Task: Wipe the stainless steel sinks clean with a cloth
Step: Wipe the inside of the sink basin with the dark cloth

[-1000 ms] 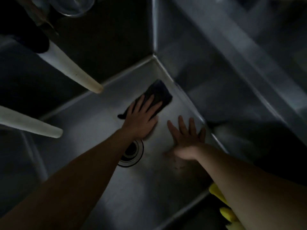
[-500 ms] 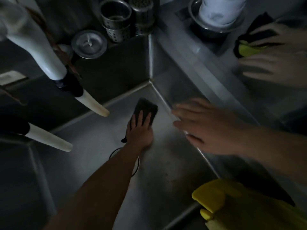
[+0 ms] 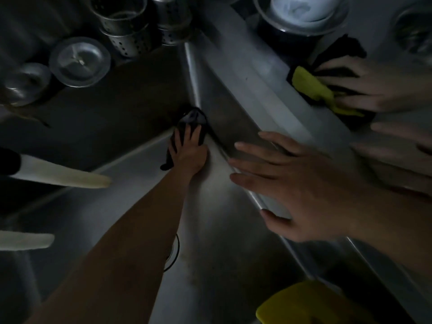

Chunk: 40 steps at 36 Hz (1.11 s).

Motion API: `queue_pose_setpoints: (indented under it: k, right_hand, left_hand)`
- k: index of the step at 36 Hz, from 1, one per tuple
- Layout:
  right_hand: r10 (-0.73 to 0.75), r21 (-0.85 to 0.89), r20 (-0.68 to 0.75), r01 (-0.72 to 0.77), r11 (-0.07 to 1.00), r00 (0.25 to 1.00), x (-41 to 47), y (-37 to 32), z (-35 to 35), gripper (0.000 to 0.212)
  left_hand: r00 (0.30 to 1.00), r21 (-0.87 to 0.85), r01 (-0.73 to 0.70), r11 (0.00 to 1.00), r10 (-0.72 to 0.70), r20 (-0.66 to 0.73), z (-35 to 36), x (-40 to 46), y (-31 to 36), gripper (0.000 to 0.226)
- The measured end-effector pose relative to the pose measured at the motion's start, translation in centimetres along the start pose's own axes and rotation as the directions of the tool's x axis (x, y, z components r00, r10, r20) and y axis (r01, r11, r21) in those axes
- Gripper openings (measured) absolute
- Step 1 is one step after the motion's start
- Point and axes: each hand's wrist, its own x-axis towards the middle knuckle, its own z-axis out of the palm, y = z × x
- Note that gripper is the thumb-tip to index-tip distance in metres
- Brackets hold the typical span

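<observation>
My left hand (image 3: 188, 153) reaches deep into the sink (image 3: 140, 206), its fingers spread flat on the dark cloth (image 3: 192, 120), pressing it into the far corner of the basin where floor and two walls meet. My forearm lies across the drain (image 3: 174, 253), hiding most of it. My right hand (image 3: 301, 183) is wide open, fingers straight and apart, holding nothing; it hovers over the right wall and rim of the sink, and I cannot tell whether it touches the steel. On the ledge beyond the far rim stand perforated steel strainer baskets (image 3: 124, 24) and a round strainer lid (image 3: 79, 61). Two pale spouts (image 3: 63, 176) jut in from the left edge. A yellow glove (image 3: 311, 305) lies at the near right corner. Across the divider, another person's hand (image 3: 374, 85) rests on a yellow and black cloth (image 3: 313, 87).
</observation>
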Motion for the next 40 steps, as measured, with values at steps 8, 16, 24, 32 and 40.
queue_pose_setpoints:
  k: [8,16,24,32,40]
  right_hand:
    - [0.011,0.007,0.003,-0.011,1.0,1.0,0.0,-0.1,0.0,0.065]
    - [0.044,-0.038,-0.037,-0.045,0.998,0.998,0.3,0.0,0.4,0.064]
    - [0.196,-0.063,-0.129,-0.206,0.977,0.972,-0.4,-4.3,0.2,0.051]
    - [0.539,0.233,0.265,-0.596,0.768,0.799,-5.6,-20.4,-1.5,0.048]
    - [0.427,0.455,0.336,-0.542,0.707,0.839,-8.0,-32.1,-1.6,0.044]
  left_hand:
    - [0.998,-0.194,0.004,0.981,-0.014,-0.054,-0.7,0.0,0.9,0.049]
    - [0.988,-0.108,-0.145,0.984,0.149,0.031,-0.6,-3.0,1.1,0.04]
    - [0.818,-0.102,-0.511,0.853,0.519,0.247,4.7,-18.0,1.9,0.053]
    - [0.74,-0.153,-0.557,0.816,0.571,0.354,5.1,-27.6,-0.5,0.06]
    - [0.803,0.153,-0.567,0.809,0.501,0.323,2.5,-28.6,-11.1,0.063]
